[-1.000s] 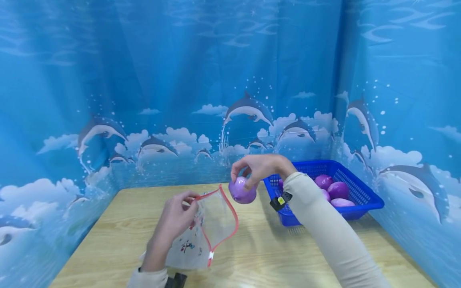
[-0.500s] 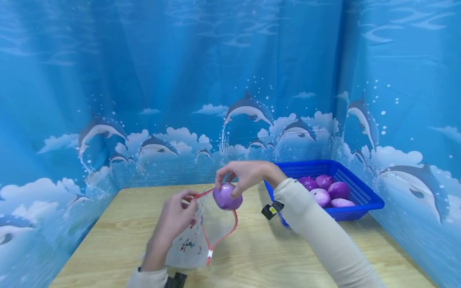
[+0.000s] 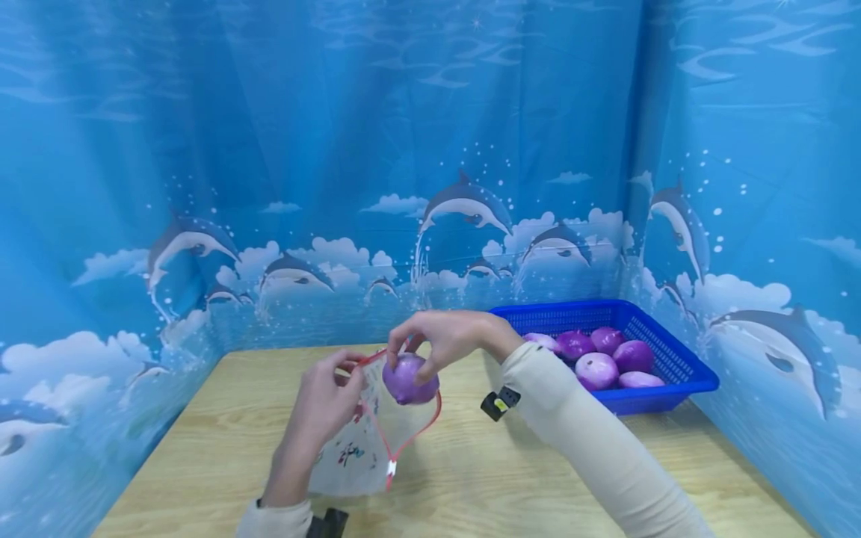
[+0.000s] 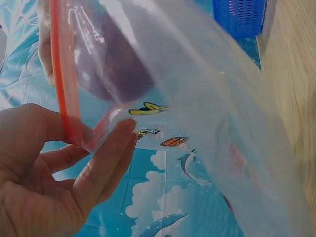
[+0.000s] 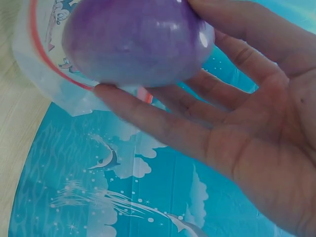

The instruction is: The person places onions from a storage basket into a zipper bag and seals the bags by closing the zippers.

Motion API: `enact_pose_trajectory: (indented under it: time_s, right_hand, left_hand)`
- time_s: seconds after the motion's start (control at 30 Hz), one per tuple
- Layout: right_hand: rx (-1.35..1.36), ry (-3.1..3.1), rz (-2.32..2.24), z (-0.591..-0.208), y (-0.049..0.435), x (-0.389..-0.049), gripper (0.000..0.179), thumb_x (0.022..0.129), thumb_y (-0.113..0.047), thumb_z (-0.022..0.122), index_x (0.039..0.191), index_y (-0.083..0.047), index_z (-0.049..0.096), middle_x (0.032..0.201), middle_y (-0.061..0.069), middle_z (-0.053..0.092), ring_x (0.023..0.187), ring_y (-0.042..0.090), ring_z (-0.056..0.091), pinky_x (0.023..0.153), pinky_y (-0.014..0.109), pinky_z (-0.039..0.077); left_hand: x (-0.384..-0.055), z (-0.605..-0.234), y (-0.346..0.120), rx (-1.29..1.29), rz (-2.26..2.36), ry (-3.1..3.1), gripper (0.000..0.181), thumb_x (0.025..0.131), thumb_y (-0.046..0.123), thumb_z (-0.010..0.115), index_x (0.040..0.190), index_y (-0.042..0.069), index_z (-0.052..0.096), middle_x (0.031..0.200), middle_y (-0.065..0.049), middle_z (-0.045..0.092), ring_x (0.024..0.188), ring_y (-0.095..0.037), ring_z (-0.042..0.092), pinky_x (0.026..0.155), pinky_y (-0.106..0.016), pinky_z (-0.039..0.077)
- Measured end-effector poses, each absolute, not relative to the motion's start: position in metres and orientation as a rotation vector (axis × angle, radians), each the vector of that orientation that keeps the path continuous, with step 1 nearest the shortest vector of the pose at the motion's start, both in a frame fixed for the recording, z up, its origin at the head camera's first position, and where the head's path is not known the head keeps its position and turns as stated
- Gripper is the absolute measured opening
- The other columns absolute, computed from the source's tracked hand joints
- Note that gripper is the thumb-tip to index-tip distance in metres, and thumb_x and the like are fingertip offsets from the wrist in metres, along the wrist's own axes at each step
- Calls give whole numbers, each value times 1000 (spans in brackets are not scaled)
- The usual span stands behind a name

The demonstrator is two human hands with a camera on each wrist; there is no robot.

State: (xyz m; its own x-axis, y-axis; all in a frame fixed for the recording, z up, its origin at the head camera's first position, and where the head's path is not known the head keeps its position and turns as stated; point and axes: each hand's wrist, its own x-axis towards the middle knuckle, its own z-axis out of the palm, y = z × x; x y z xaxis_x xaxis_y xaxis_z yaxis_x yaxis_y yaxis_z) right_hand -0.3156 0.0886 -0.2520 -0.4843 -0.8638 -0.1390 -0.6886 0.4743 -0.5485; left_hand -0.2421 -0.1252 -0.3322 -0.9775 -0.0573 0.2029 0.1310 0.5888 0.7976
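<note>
My right hand (image 3: 447,340) holds a shiny purple onion (image 3: 409,381) between thumb and fingers, at the mouth of a clear zip bag (image 3: 353,459). The bag has a red zip edge, a white slider and small printed figures. My left hand (image 3: 326,396) pinches the far corner of that edge, and the mouth gapes toward the right. In the left wrist view the onion (image 4: 116,59) shows through the clear plastic. The right wrist view has the onion (image 5: 138,42) resting against thumb and fingertips, with the bag's red edge (image 5: 49,61) behind it.
A blue mesh basket (image 3: 686,373) with several purple onions (image 3: 597,370) stands at the right on the wooden table (image 3: 222,418). A blue dolphin-print curtain (image 3: 323,187) hangs behind and along both sides.
My right hand has carried the onion left and slightly down, from beside the bag to its mouth. The left hand keeps its hold on the bag's edge, almost still.
</note>
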Motion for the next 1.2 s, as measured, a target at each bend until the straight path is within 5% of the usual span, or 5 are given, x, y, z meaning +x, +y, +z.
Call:
enact_pose_trajectory:
  time_s: [0.53, 1.2]
  right_hand:
    - [-1253, 2348, -638, -243, 113, -328, 38, 92, -7, 75, 128, -10, 67, 136, 6, 66, 126, 23, 67, 98, 30, 61]
    - [-772, 2500, -640, -250, 200, -370, 38, 92, -13, 76, 129, -12, 66, 139, 13, 64, 120, 27, 68, 89, 41, 66]
  left_hand:
    - [-240, -332, -125, -53, -1361, -2582, 27, 99, 8, 55, 122, 6, 68, 116, -17, 67, 87, -21, 69, 57, -25, 61]
    - [-241, -333, -124, -45, -1357, -2595, 27, 99, 8, 57, 124, 9, 67, 118, -16, 67, 84, -18, 68, 58, -24, 61]
